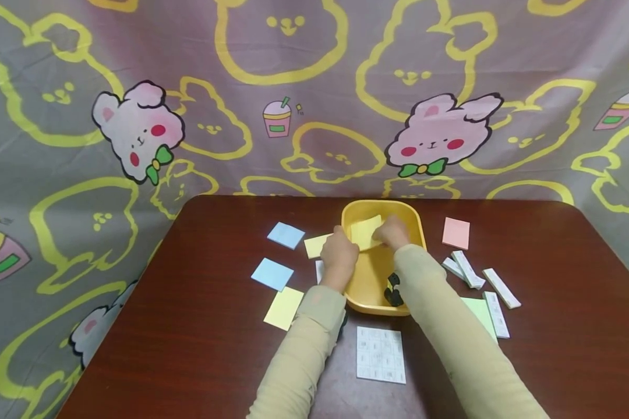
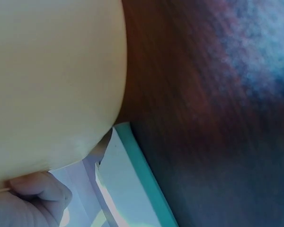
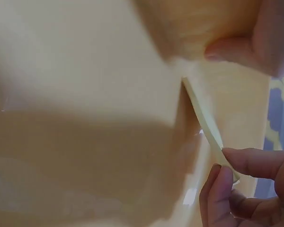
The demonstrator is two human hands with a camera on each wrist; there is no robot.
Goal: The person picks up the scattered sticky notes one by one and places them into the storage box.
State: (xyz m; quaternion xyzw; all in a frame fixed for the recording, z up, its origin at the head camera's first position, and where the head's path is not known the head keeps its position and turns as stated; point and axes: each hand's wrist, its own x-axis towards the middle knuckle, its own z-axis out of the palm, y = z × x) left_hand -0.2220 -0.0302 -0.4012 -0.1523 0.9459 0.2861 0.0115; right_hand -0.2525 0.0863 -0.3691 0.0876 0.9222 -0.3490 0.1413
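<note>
A yellow plastic basin (image 1: 364, 288) stands on the table, and my left hand (image 1: 339, 256) grips its left rim. In the left wrist view the thumb (image 2: 35, 184) lies against the basin's edge. My right hand (image 1: 392, 233) is inside the basin near its far end, pinching a pale yellow sticky note pad (image 1: 364, 233) between thumb and fingers. Seen nearly edge-on in the right wrist view, the pad (image 3: 206, 125) leans at a slant by the basin wall. The left thumb (image 3: 232, 49) also shows there, at the opposite rim.
Left of the basin lie blue pads (image 1: 286, 235) (image 1: 272, 274) and yellow pads (image 1: 318, 245) (image 1: 284, 308). To its right are a pink pad (image 1: 456, 233), a green pad (image 1: 480, 316) and several white strips (image 1: 501, 288). A printed white sheet (image 1: 381, 355) lies in front.
</note>
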